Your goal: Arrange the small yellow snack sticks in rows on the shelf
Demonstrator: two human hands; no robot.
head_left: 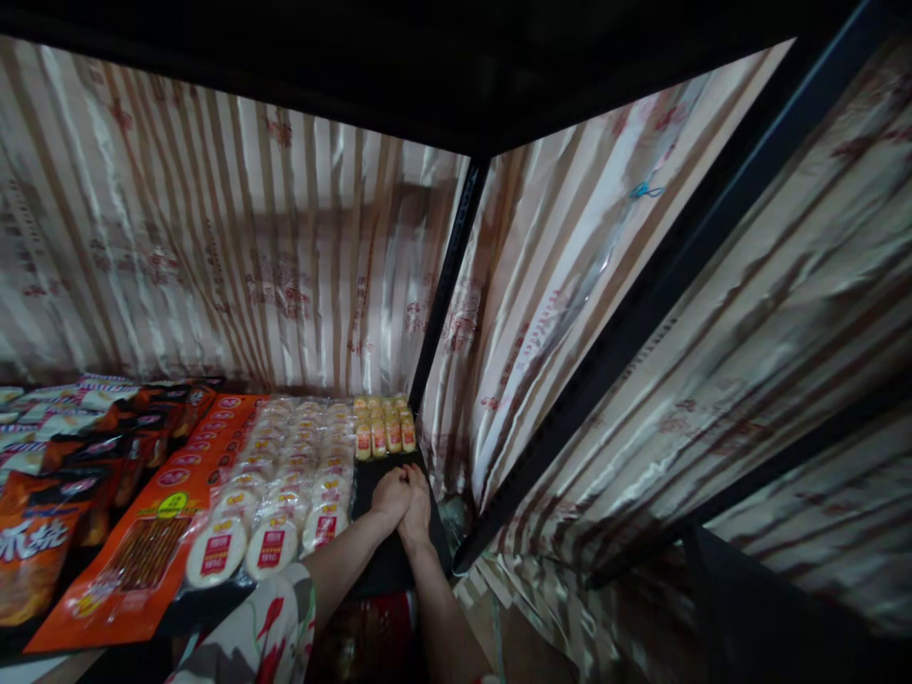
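Note:
My left hand [391, 494] and my right hand [419, 496] are together over the black shelf [370, 565], pressed against each other with fingers curled. Whatever lies between the fingers, if anything, is too small and dim to make out. Just beyond the fingertips stand rows of small yellow packets with red labels [385, 435]. To the left of my hands are rows of round white wrapped cakes [271, 546] with red labels. A printed sleeve [275, 617] covers part of my left arm.
Farther left lie long orange snack bags [124, 560] and orange-and-black snack bags [32, 541]. A black metal post [452, 266] rises at the shelf's back corner. A thicker black bar [627, 304] slants on the right. Striped, wrinkled sheeting [299, 237] hangs behind.

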